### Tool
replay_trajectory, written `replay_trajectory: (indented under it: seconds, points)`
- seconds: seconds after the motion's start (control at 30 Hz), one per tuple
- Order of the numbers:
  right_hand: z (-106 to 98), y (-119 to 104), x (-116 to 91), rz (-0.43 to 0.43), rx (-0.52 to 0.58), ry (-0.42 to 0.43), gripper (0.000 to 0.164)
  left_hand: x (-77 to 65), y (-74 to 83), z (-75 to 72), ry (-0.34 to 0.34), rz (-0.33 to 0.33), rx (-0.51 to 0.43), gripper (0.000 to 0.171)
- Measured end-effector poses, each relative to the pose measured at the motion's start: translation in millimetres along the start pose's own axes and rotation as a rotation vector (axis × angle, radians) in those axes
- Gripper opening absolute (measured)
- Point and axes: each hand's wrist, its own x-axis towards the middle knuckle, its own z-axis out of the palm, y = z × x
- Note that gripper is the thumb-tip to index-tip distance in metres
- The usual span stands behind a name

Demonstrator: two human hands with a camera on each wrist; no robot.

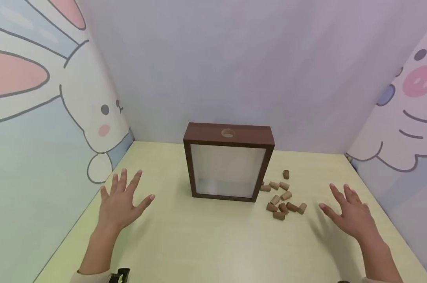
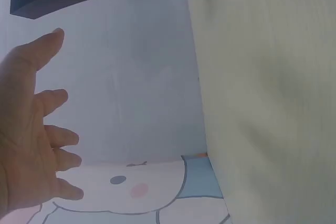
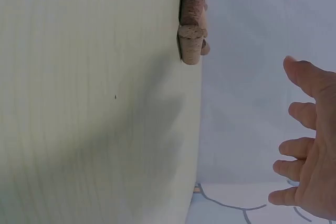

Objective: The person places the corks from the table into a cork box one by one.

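A dozen or so corks (image 1: 286,195) lie loose on the desk (image 1: 206,243) in the head view, to the right of the box (image 1: 229,171), the nearest one partly hidden behind its right side. The box stands upright on a narrow edge, with a round hole (image 1: 228,133) in its top. The left grip (image 1: 119,208) is raised to the left of the box, fingers spread wide, holding nothing. The right grip (image 1: 356,216) is raised to the box's right, past the corks, also spread and bare. A bump high on the box could tip it, its base looking shallow. Corks are round, and a careless sweep could roll some away from the box.

The left wrist view shows the left grip's palm bare, thumb apart from the box.

In the right wrist view the right grip is likewise bare and spread, clear of the corks. These bunch closely, so pinching one could nudge its neighbours toward the box or catch two at once.
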Motion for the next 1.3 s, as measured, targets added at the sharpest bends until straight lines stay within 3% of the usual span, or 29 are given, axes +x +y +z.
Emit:
replay_trajectory:
  seconds: [0.33, 0.67, 0.9, 1.3]
  points:
    - [9.0, -13.2, 22.7, -0.022, 0.221, 0.039, 0.078, 13.3, 24.9, 3.3, 0.231, 0.097, -0.197, 0.070]
    - [18.4, -16.7, 47.9, 0.013, 0.325, 0.059, 0.073, 28.3, 47.2, 6.0, 0.327, 0.139, -0.383, 0.064]
    - [27.2, -17.2, 64.5, 0.048, 0.458, 0.039, 0.067, 45.5, 63.7, 6.7, 0.433, 0.228, -0.522, 0.061]
    - [41.0, -10.1, 91.7, 0.116, 0.621, -0.044, 0.068, 75.0, 84.7, 6.6, 0.436, 0.216, -0.689, 0.063]
